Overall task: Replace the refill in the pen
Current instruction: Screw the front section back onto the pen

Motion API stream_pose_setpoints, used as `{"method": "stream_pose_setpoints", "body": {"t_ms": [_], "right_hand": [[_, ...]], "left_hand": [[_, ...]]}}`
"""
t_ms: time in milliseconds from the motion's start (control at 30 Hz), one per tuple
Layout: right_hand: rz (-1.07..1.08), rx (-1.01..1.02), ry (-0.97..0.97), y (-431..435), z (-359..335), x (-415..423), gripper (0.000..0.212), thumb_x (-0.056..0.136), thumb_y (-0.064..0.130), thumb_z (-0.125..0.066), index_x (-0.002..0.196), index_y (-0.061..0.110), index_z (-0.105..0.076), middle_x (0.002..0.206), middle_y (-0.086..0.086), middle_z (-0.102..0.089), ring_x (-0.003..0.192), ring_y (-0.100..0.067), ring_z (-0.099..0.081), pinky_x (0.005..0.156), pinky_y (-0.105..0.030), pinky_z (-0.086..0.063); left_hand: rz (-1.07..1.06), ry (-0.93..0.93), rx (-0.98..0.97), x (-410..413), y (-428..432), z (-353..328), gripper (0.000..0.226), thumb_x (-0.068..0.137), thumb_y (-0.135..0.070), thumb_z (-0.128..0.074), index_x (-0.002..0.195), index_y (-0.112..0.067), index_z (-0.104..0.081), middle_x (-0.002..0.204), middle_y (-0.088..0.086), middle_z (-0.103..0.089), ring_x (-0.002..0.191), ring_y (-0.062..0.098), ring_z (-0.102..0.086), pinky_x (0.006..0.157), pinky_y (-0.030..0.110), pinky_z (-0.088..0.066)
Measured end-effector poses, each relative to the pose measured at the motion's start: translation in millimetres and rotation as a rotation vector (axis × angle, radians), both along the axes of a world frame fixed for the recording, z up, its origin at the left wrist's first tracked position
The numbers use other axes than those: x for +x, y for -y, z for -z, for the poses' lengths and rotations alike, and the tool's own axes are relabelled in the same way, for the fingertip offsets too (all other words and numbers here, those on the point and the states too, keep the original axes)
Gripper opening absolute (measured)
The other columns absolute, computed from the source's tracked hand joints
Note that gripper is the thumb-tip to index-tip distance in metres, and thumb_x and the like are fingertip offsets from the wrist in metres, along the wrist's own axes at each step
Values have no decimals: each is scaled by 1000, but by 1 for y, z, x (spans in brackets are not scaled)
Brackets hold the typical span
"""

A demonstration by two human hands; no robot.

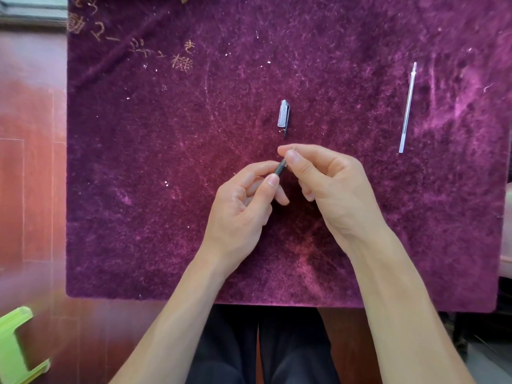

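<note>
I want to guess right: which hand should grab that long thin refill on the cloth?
Probably the right hand: the refill lies on its side, while the left hand grips the pen.

Table cloth (pixel 166 189): deep purple velvet-like fabric, matt, fuzzy nap, flecked with pale lint; gold-thread embroidery at its far left corner.

Pen cap (pixel 283 114), near the cloth's centre: clear ribbed plastic, glossy, with a dark clip.

Refill (pixel 407 109), toward the cloth's right edge: thin translucent plastic tube, smooth, shiny.

Pen barrel (pixel 280 169), just nearer than the cap: dark plastic, textured grip section, slight sheen.

Floor (pixel 30 162), left of the cloth: reddish wood-look boards, smooth.

Stool (pixel 13 347), at the cloth's near left: lime-green plastic, smooth.
</note>
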State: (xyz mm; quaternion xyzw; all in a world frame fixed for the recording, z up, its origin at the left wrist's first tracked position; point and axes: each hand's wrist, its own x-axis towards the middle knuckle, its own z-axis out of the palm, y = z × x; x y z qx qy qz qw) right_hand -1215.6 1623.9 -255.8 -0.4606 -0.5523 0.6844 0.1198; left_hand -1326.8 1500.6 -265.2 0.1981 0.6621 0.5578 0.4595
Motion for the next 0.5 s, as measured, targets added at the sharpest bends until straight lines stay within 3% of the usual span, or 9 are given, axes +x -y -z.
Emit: {"method": "stream_pose_setpoints", "body": {"t_ms": [133, 333, 500], "right_hand": [[92, -36, 4, 2, 4, -3, 12, 97, 23, -78, 101, 13, -83, 61, 25, -68, 57, 9, -62, 59, -6, -47], [132, -28, 38, 5, 2, -6, 11, 94, 24, -80, 89, 15, -81, 71, 20, -75, 66, 11, -67, 64, -4, -49], [203, -51, 70, 11, 1, -12, 13, 92, 26, -82, 86, 15, -80, 65, 19, -70, 64, 8, -65, 61, -4, -50]], "left_hand": [[6, 0, 8, 0, 1, 3, 25, 106, -15, -52, 125, -18, -68, 77, 6, -70, 49, 17, -43, 45, 25, -38], [-14, -78, 0, 4, 3, 7, 25, 105, -14, -54, 126, -14, -69, 77, -5, -66, 48, 0, -43, 50, 9, -36], [-47, -273, -71, 15, 3, 7, 26, 105, -22, -54, 126, -21, -69, 81, -7, -68, 55, 3, -50, 56, 22, -42]]}}
